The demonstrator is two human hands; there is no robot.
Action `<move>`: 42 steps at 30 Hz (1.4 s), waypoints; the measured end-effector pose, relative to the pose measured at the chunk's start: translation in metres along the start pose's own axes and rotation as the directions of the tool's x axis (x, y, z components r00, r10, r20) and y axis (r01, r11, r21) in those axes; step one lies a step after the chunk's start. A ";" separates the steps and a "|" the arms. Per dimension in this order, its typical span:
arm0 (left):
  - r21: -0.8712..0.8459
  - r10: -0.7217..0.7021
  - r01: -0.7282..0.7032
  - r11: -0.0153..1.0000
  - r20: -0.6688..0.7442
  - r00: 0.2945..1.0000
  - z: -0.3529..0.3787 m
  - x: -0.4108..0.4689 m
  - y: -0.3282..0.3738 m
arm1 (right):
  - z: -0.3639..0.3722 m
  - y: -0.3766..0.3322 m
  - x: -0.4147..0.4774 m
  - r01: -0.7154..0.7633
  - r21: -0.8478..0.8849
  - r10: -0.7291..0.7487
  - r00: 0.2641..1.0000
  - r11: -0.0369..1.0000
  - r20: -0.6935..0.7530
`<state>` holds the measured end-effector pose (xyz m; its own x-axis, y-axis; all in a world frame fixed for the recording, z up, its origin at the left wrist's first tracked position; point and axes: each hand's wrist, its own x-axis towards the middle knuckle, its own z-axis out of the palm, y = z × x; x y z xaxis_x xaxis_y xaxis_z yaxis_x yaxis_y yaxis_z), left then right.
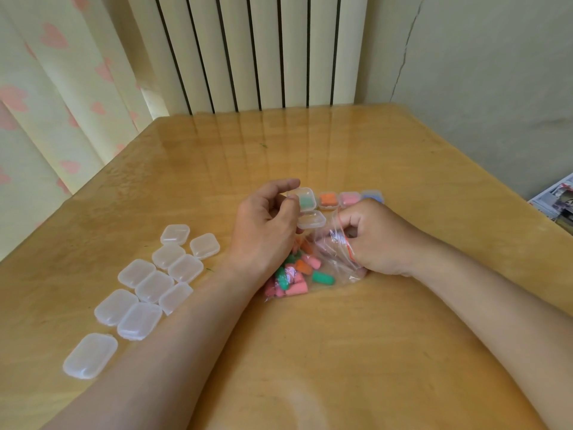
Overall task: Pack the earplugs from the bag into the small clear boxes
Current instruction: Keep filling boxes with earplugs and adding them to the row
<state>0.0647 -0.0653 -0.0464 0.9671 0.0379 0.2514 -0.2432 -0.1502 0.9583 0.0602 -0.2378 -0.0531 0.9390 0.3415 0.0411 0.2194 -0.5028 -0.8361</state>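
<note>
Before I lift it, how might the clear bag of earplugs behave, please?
Probably floppy: the clear bag crumples where the right hand grips it. Likely light, holding only small earplugs. They would probably slide toward the low end.

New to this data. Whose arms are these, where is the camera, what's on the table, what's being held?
There is no robot here. These are a person's two bare arms, and the single picture comes from a wide-angle camera worn on the person's head, looking forward and down.

The left hand holds an open box of clear plastic with something green in it. The right hand pinches the mouth of a clear bag, which lies on the table between the hands. In the bag are pink, green and orange earplugs.

To the left of the arms lie ten closed boxes that look empty. Behind the hands stands a row of three filled boxes: orange, pink and blue.
</note>
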 end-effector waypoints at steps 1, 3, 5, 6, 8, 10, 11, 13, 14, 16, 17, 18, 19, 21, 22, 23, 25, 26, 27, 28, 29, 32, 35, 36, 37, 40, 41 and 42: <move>0.003 0.002 -0.002 1.000 0.004 1.000 0.000 0.000 0.000 | 0.001 0.000 0.000 -0.004 -0.013 0.004 1.000 1.000 0.004; 0.007 0.006 -0.006 1.000 0.007 1.000 0.000 0.000 0.000 | 0.002 -0.001 0.001 -0.006 -0.037 0.006 1.000 0.999 0.016; 0.005 0.012 -0.012 1.000 0.009 1.000 0.001 -0.001 0.000 | 0.001 0.000 0.001 -0.007 -0.050 0.008 1.000 0.999 0.008; 0.005 0.015 -0.015 1.000 0.010 1.000 0.001 -0.001 0.000 | 0.000 0.000 0.002 -0.004 -0.053 0.004 1.000 0.999 0.002; 0.007 0.021 -0.021 1.000 0.013 1.000 0.001 -0.001 0.000 | -0.001 0.001 0.002 -0.007 -0.044 0.006 1.000 0.999 -0.003; 0.005 0.023 -0.023 1.000 0.015 1.000 0.001 -0.001 0.000 | -0.001 0.002 0.003 -0.015 -0.038 0.015 1.000 0.999 0.004; 0.004 0.022 -0.022 1.000 0.015 1.000 0.001 -0.001 -0.001 | -0.001 0.003 0.003 -0.014 -0.045 0.014 1.000 0.999 0.010; 0.004 0.025 -0.025 1.000 0.016 1.000 0.001 -0.001 -0.001 | -0.001 0.004 0.004 -0.010 -0.071 0.011 1.000 0.997 0.013; 0.006 0.027 -0.027 1.000 0.017 0.999 0.001 -0.001 -0.001 | -0.002 0.003 0.004 -0.011 -0.065 0.012 1.000 0.998 0.014; 0.013 0.031 -0.031 0.999 0.018 0.999 0.001 0.000 -0.002 | -0.004 0.000 0.002 -0.023 -0.024 0.023 1.000 0.999 0.009; 0.013 0.028 -0.029 1.000 0.018 0.999 0.001 0.000 -0.003 | -0.006 -0.001 0.001 -0.032 0.002 0.032 0.999 0.999 -0.001; 0.015 0.024 -0.024 1.000 0.017 1.000 0.000 0.000 -0.004 | -0.008 -0.003 0.000 -0.042 0.029 0.042 0.999 0.999 -0.018; 0.017 0.019 -0.019 1.000 0.015 1.000 0.000 0.000 -0.004 | -0.011 -0.003 -0.001 -0.048 0.058 0.050 0.998 0.997 -0.044; 0.022 0.021 -0.021 1.000 0.012 1.000 -0.002 0.000 -0.005 | -0.017 -0.004 -0.002 -0.048 0.110 0.059 0.993 0.993 -0.106; 0.023 0.025 -0.025 0.999 0.011 1.000 -0.002 0.000 -0.005 | -0.020 -0.004 -0.002 -0.035 0.118 0.052 0.988 0.992 -0.147; 0.025 0.028 -0.028 0.999 0.008 1.000 -0.002 0.000 -0.005 | -0.022 -0.004 -0.002 -0.014 0.116 0.037 0.979 0.993 -0.198; 0.032 0.040 -0.041 0.999 0.006 0.999 -0.003 0.000 -0.004 | -0.026 -0.008 -0.001 0.028 0.164 0.026 0.948 0.986 -0.318; 0.036 0.045 -0.045 0.998 0.007 0.999 -0.002 0.000 -0.005 | -0.028 -0.010 -0.001 0.045 0.227 0.043 0.929 0.973 -0.367; 0.037 0.047 -0.047 0.998 0.010 0.999 -0.003 0.001 -0.005 | -0.029 -0.012 -0.001 0.068 0.295 0.061 0.912 0.953 -0.407; 0.041 0.052 -0.053 0.998 0.013 0.999 -0.003 0.000 -0.006 | -0.030 -0.015 -0.002 0.100 0.349 0.069 0.895 0.932 -0.441; 0.046 0.062 -0.063 0.997 0.018 0.998 -0.003 0.000 -0.006 | -0.031 -0.016 -0.002 0.137 0.381 0.066 0.878 0.914 -0.474; 0.076 0.109 -0.111 0.991 0.030 0.994 -0.003 0.000 -0.007 | -0.031 -0.021 -0.005 0.249 0.414 0.013 0.844 0.876 -0.536; 0.120 0.165 -0.170 0.978 0.051 0.985 -0.003 -0.001 -0.008 | -0.026 -0.024 -0.009 0.295 0.414 -0.047 0.857 0.861 -0.513; 0.130 0.180 -0.187 0.974 0.061 0.982 -0.003 -0.002 -0.008 | -0.024 -0.024 -0.010 0.288 0.400 -0.061 0.868 0.870 -0.492; 0.130 0.188 -0.196 0.972 0.070 0.980 -0.002 -0.003 -0.008 | -0.022 -0.024 -0.010 0.274 0.373 -0.074 0.880 0.886 -0.470; 0.080 0.182 -0.190 0.979 0.091 0.979 -0.002 -0.004 -0.007 | -0.015 -0.022 -0.010 0.237 0.259 -0.116 0.905 0.936 -0.409; 0.072 0.189 -0.195 0.978 0.088 0.978 -0.003 -0.004 -0.007 | -0.013 -0.021 -0.009 0.230 0.219 -0.130 0.911 0.948 -0.391; 0.066 0.194 -0.199 0.978 0.085 0.977 -0.003 -0.003 -0.008 | -0.012 -0.020 -0.009 0.229 0.184 -0.146 0.915 0.956 -0.376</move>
<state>0.0632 -0.0618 -0.0542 0.9045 -0.0760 0.4197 -0.4258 -0.2197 0.8777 0.0503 -0.2402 -0.0300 0.9265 0.0871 0.3660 0.3758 -0.2561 -0.8906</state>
